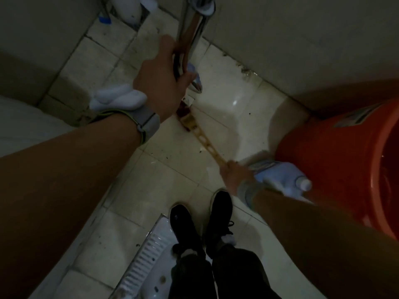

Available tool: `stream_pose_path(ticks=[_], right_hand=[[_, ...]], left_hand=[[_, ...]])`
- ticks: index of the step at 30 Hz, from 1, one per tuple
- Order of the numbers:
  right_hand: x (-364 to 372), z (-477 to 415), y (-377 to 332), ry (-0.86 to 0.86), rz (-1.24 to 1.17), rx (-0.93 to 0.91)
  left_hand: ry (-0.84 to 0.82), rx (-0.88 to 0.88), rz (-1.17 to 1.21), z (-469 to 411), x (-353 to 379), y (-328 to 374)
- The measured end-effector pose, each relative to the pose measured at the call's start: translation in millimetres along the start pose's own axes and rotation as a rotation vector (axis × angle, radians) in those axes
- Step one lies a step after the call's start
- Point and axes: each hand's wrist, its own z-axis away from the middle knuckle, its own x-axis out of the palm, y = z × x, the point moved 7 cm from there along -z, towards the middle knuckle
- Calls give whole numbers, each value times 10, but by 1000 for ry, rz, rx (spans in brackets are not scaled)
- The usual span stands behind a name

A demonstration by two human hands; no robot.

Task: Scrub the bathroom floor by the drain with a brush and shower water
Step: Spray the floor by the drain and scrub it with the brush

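Observation:
My left hand (158, 77) is wrapped around the chrome shower handle (191, 39), whose head points down at the floor by the drain (188, 101). My right hand (234, 173) grips the end of a long yellowish brush (201, 135). Its bristle head rests on the wet tiles just below the drain, partly hidden by my left wrist. The white tiled floor (226, 108) around it is wet and shiny, with dark grime along the wall edge.
An orange bucket (336, 160) stands at the right against the wall, with a white plastic bottle (287, 180) beside it. A white squat toilet pan (149, 251) lies at the bottom, next to my black shoes (200, 221). Walls close in on the left and top right.

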Motion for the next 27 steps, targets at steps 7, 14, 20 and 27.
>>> stream_pose_path(ticks=[7,14,20,27], right_hand=[[-110,66,221,9,76,29],[-954,-502,-280,128,-111,72],[-226,-284,-118,135,-94,73],[266,-9,96,89,24,24]], left_hand=[[9,6,-18,0,-74,-94],[30,43,-9,-2,26,-105],[33,98,33,-20,-8,-11],[-13,85,42,-62,4,-63]])
